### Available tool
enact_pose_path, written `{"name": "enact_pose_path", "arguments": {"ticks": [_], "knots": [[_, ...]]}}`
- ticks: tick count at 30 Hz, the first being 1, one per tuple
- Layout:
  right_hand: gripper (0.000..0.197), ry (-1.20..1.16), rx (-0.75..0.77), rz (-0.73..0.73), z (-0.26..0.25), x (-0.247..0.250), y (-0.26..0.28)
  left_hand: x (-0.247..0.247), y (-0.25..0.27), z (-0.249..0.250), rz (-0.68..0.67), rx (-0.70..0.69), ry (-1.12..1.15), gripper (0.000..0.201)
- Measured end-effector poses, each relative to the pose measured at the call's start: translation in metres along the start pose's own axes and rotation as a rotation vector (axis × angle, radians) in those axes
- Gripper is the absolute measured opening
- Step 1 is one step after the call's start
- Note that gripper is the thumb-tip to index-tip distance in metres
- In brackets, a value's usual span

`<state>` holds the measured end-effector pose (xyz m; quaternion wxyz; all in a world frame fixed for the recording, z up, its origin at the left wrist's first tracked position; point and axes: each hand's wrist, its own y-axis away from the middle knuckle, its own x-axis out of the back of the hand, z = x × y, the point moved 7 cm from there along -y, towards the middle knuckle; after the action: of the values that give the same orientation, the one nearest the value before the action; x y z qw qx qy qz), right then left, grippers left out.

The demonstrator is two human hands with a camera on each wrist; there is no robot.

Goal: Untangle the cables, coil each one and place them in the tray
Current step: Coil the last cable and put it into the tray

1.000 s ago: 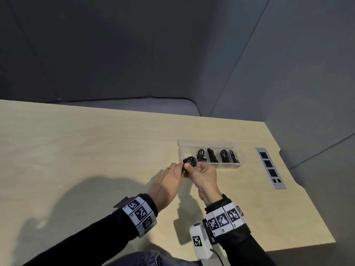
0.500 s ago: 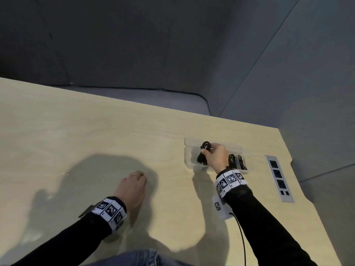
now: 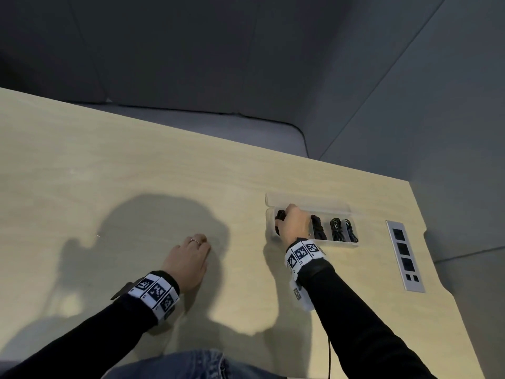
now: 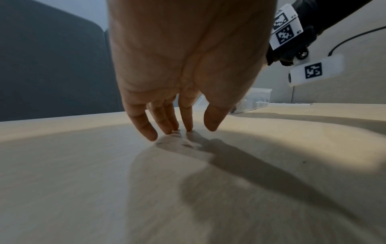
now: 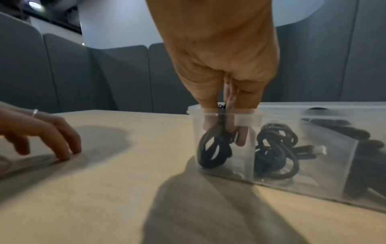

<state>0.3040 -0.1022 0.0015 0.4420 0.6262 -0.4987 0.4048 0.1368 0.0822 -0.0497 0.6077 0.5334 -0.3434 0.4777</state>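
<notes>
A clear plastic tray (image 3: pixel 338 243) with compartments stands on the table at the right; its near wall (image 5: pixel 325 166) shows in the right wrist view. My right hand (image 3: pixel 293 224) reaches into the leftmost compartment and pinches a coiled black cable (image 5: pixel 215 151), also seen as a dark loop (image 3: pixel 280 217) by my fingers. Other coiled black cables (image 3: pixel 318 228) lie in the compartments to the right, one close by (image 5: pixel 275 153). My left hand (image 3: pixel 188 258) rests on the bare table, holding nothing, its fingertips (image 4: pixel 169 130) touching the wood.
A grey socket panel (image 3: pixel 404 255) is set into the table right of the tray. The tray's lid (image 3: pixel 308 205) lies open behind it. Grey padded walls (image 3: pixel 246 64) stand beyond the table's far edge. A thin wire (image 3: pixel 329 356) hangs from my right wrist.
My right hand carried the coiled cable from in front of me into the tray's leftmost compartment and lowered it. My left hand let go of it and settled on the table.
</notes>
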Motion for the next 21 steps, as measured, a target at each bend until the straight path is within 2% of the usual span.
{"name": "enact_pose_path", "arguments": {"ticks": [5, 10, 17, 19, 21], "knots": [[0.02, 0.293, 0.166, -0.107, -0.012, -0.002, -0.002, 0.003, -0.007, 0.002, 0.012, 0.031, 0.012, 0.039], [0.028, 0.503, 0.278, -0.154, -0.024, -0.006, 0.001, 0.007, -0.012, 0.006, -0.019, 0.069, -0.019, 0.037], [0.028, 0.506, 0.227, -0.235, -0.022, -0.01, 0.003, 0.011, -0.021, 0.016, -0.033, 0.053, 0.053, 0.036], [0.027, 0.437, 0.192, -0.269, -0.018, -0.009, 0.002, 0.009, -0.023, 0.019, -0.067, 0.038, 0.123, 0.034], [0.027, 0.269, 0.105, -0.318, -0.009, -0.004, -0.004, 0.005, -0.023, 0.022, -0.114, 0.006, 0.205, 0.032]]}}
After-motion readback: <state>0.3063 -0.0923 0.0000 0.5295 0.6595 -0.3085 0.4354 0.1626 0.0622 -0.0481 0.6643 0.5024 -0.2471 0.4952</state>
